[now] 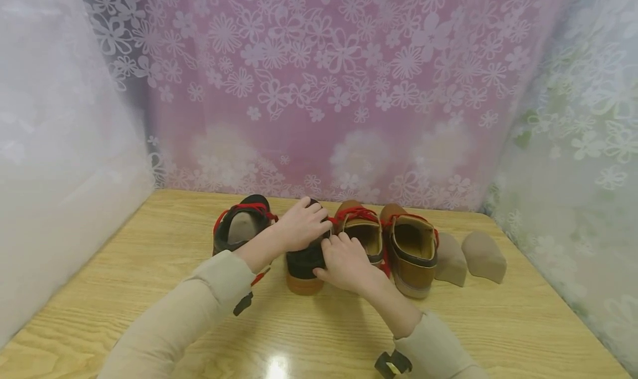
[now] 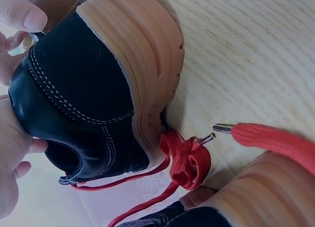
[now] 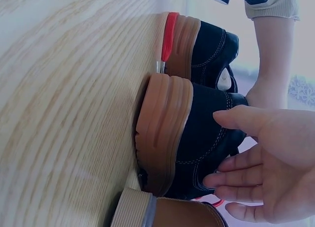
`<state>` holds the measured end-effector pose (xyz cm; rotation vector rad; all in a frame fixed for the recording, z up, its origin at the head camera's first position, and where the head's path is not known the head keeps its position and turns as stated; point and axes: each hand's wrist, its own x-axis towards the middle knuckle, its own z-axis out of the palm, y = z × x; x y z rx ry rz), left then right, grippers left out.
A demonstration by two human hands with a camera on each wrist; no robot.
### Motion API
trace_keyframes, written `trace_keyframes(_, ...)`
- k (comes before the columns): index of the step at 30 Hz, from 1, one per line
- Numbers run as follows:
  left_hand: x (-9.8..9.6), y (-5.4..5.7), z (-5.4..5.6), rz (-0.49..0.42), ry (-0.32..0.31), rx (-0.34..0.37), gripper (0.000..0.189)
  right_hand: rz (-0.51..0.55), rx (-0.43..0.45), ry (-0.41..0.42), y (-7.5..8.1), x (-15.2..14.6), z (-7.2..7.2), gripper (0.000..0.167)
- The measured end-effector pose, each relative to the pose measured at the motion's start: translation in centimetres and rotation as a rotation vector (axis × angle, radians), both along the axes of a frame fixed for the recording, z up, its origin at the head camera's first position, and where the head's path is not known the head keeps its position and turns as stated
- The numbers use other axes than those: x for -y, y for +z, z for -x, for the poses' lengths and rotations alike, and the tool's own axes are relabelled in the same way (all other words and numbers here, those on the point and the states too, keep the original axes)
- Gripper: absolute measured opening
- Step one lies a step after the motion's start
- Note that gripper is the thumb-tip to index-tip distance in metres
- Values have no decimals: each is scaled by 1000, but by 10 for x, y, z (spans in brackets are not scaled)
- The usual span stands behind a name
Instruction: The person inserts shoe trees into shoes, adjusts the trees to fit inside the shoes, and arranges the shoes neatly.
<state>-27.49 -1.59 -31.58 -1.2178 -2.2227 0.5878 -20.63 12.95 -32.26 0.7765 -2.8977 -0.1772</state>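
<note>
A black shoe [image 1: 305,262] with an orange-brown sole and red laces stands between both hands. Across its upper lies my left hand [image 1: 301,224], fingers loosely bent; in the left wrist view its fingertips [image 2: 38,145] are right at the shoe's opening. My right hand [image 1: 345,261] is at the shoe's right rear. In the right wrist view its thumb overlaps the heel and its fairly straight fingers [image 3: 241,178] lie along the side. The inside of this shoe is mostly hidden. Left of it, the other black shoe [image 1: 255,201] contains a beige rounded insert [image 1: 242,228].
Two brown shoes [image 1: 417,273] with red laces stand close on the right. Beyond them two beige inserts [image 1: 483,257] lie on the wooden table [image 1: 538,323]. A red lace end [image 2: 275,141] hangs near the soles. A flowered curtain [image 1: 329,91] closes the back.
</note>
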Motion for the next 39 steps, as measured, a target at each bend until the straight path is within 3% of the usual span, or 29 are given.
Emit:
trace_keyframes(5, 1, -1, 0, -4, 43, 18, 20, 16, 27, -11, 0, -2, -1, 46)
trace_keyframes(11, 2, -3, 1, -83, 34, 13, 20, 19, 12, -11, 0, -4, -2, 47)
trace_keyframes(18, 2, -1, -2, -136, 73, 40, 19, 34, -2, -11, 0, -6, -2, 46)
trace_keyframes(25, 3, 1, -4, -204, 56, 33, 21, 25, 4, -12, 1, -6, -5, 48)
trace_keyframes(33, 0, 1, -6, -295, 67, 74, 34, 11, 24, -8, 10, -13, -14, 52)
trace_keyframes(39, -5, 3, -13, -307, 90, 97, 43, 37, 38, -13, 17, -26, -22, 42)
